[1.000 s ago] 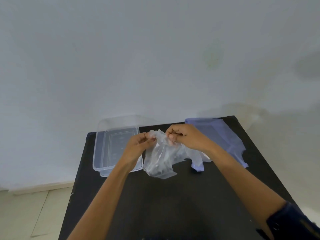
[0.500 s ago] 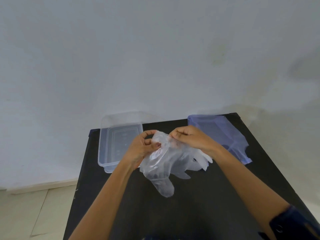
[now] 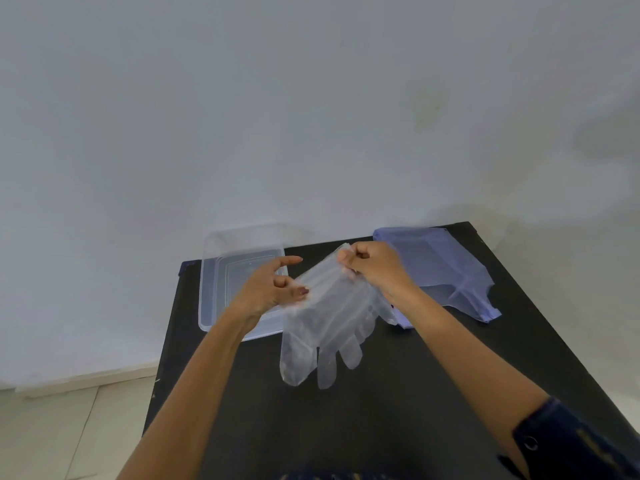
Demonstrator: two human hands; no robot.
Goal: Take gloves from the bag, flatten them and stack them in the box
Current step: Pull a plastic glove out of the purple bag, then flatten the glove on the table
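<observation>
Since half a second ago, both hands have pulled apart a little and the glove [image 3: 322, 327] now hangs stretched out, its fingers pointing down towards the viewer, where before it sagged in a crumpled bunch. A person's left hand [image 3: 273, 289] pinches the left corner of the cuff between thumb and bent fingers, with the index finger sticking out free. Their right hand [image 3: 372, 268] is curled closed on the right corner of the cuff, slightly higher and further away. Holding the cuff by both corners probably lets the thin clear plastic fall straight, so it can be laid flat. So the glove sits between the two hands and dangles below them, its fingertips close to the black tabletop [image 3: 381, 427]; whether they touch it cannot be told. Just to the left, partly behind the left hand, stands the clear box [image 3: 221, 271], open, and no glove can be made out in it yet. On the far right of the tabletop lies the pale blue bag [image 3: 440, 268], slack and apart from the hands.
</observation>
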